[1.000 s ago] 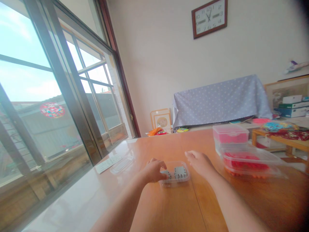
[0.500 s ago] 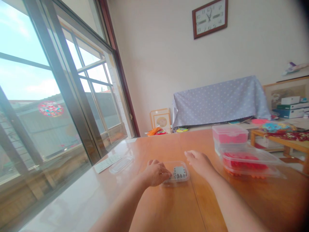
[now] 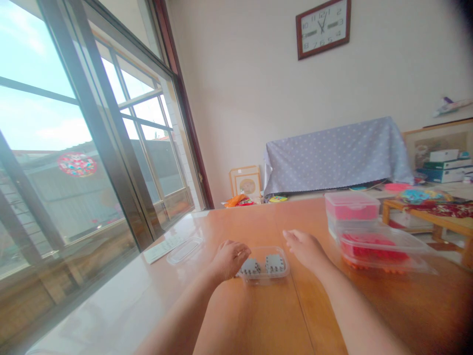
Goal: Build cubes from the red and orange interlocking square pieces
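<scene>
A small clear plastic tray (image 3: 263, 278) sits on the wooden table (image 3: 266, 320) and holds two grey notched foam pieces (image 3: 275, 264). My left hand (image 3: 228, 259) hovers at the tray's left edge, fingers curled loosely, nearest the left grey piece (image 3: 250, 266); nothing shows in its grip. Beside the tray's right edge, my right hand (image 3: 303, 248) lies on the table with fingers stretched forward and holds nothing.
A clear lid (image 3: 185, 250) and a white card (image 3: 160, 250) lie left of the tray near the window. Clear containers of red pieces (image 3: 375, 249) and a pink-filled box (image 3: 352, 207) stand to the right. A covered bench and low wooden table are behind.
My left hand has drawn back left off the tray, so the left grey piece it covered half a second ago shows again. The right hand has stayed put.
</scene>
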Demonstrator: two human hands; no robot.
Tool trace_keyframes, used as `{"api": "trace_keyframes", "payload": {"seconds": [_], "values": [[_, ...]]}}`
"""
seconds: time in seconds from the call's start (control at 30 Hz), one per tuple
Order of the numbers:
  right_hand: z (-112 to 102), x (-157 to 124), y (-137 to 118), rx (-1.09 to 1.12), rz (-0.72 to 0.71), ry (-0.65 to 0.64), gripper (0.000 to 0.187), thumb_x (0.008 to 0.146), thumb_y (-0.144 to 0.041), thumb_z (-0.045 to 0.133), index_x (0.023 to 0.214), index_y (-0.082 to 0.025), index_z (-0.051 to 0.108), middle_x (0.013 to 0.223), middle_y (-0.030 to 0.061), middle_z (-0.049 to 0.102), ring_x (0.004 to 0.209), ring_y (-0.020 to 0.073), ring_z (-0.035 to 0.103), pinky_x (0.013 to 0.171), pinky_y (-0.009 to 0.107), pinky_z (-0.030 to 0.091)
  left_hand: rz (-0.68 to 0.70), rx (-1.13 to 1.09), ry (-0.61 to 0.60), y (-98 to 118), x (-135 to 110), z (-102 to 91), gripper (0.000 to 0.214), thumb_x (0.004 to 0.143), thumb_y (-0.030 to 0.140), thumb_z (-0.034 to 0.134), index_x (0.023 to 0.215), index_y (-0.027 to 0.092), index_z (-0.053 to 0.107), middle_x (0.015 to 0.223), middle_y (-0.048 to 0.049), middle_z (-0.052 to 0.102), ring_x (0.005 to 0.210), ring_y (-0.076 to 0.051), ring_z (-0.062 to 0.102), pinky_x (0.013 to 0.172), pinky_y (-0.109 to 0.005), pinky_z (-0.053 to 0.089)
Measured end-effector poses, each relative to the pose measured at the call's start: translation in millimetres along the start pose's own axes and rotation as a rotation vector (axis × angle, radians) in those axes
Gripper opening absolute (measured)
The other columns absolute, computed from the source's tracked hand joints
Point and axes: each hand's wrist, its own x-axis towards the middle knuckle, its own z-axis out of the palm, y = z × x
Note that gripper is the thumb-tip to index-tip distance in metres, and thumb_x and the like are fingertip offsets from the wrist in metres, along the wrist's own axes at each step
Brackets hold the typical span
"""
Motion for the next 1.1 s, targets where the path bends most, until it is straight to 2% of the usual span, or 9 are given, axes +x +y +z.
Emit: {"api": "trace_keyframes", "payload": {"seconds": [0.1,0.2,0.27,0.47,0.67,0.77,0.87,1.0,1.1], "values": [[1,0,1,-0.004,0.001,-0.003,0.044,0.092,-0.056,0.043,0.087,-0.021,0.069,0.068,0.0032,0.069,0.067,0.0196,0.064,0.064,0.027,0.044,-0.036,-0.083,0.080,-27,-1,1.0,0.025,0.088,0.024,0.049,0.108,0.023,0.065,0.110,-0.0051,0.070,0.110,-0.021,0.059,0.097,-0.033,0.046],[3,0,3,-0.012,0.009,0.000,0.044,0.092,-0.056,0.044,0.088,-0.021,0.070,0.069,0.0032,0.069,0.067,0.0200,0.064,0.064,0.027,0.044,-0.056,-0.118,0.013,-48,-9,-2.3,0.041,0.076,0.014,0.055,0.117,0.023,0.060,0.119,-0.0046,0.067,0.115,-0.021,0.058,0.097,-0.031,0.047],[4,0,4,-0.020,0.016,0.002,0.044,0.092,-0.057,0.044,0.088,-0.021,0.070,0.070,0.0031,0.069,0.067,0.0202,0.064,0.064,0.027,0.044,-0.079,-0.108,-0.055,-56,-15,-4.1,0.049,0.073,0.015,0.059,0.122,0.024,0.057,0.124,-0.0044,0.065,0.117,-0.021,0.058,0.097,-0.032,0.048],[6,0,4,-0.036,0.019,-0.024,0.044,0.092,-0.057,0.044,0.089,-0.022,0.070,0.070,0.0028,0.069,0.065,0.0201,0.064,0.063,0.028,0.044,-0.125,-0.019,-0.107,-62,-22,0.8,0.054,0.068,0.029,0.074,0.120,0.027,0.059,0.121,-0.0030,0.066,0.117,-0.025,0.056,0.099,-0.036,0.046],[7,1,5,-0.036,0.006,-0.017,0.043,0.091,-0.057,0.045,0.088,-0.022,0.069,0.067,0.0022,0.067,0.064,0.0202,0.063,0.062,0.028,0.044,-0.115,-0.056,-0.021,-68,-22,-2.7,0.048,0.070,0.025,0.073,0.116,0.025,0.061,0.116,-0.0023,0.069,0.114,-0.024,0.059,0.097,-0.034,0.046],[7,1,6,-0.035,0.009,-0.012,0.043,0.091,-0.056,0.045,0.087,-0.022,0.069,0.066,0.0022,0.068,0.066,0.0207,0.064,0.062,0.028,0.045,-0.117,-0.072,0.089,-61,-19,-10.6,0.042,0.074,0.026,0.070,0.114,0.026,0.061,0.115,-0.0026,0.069,0.113,-0.022,0.059,0.098,-0.033,0.045],[8,1,8,-0.032,0.007,-0.018,0.043,0.091,-0.056,0.045,0.086,-0.022,0.070,0.070,0.0028,0.070,0.068,0.0209,0.065,0.063,0.028,0.045,-0.057,-0.084,0.144,-41,-13,-16.5,0.037,0.077,0.030,0.069,0.113,0.027,0.063,0.116,-0.0022,0.068,0.115,-0.022,0.057,0.099,-0.033,0.044],[9,2,8,-0.023,0.009,-0.022,0.041,0.091,-0.054,0.047,0.088,-0.022,0.071,0.075,0.0045,0.073,0.072,0.0212,0.067,0.065,0.028,0.047,0.017,-0.069,0.071,-5,-4,-14.5,0.037,0.073,0.035,0.073,0.109,0.029,0.066,0.113,-0.0027,0.068,0.117,-0.026,0.054,0.100,-0.036,0.043],[8,2,8,-0.018,0.014,-0.017,0.039,0.090,-0.052,0.049,0.088,-0.021,0.072,0.077,0.0054,0.074,0.074,0.0213,0.068,0.066,0.028,0.048,0.025,-0.025,-0.013,12,-1,-8.2,0.034,0.072,0.038,0.075,0.104,0.030,0.069,0.107,-0.0019,0.069,0.115,-0.028,0.053,0.103,-0.041,0.040]]}}
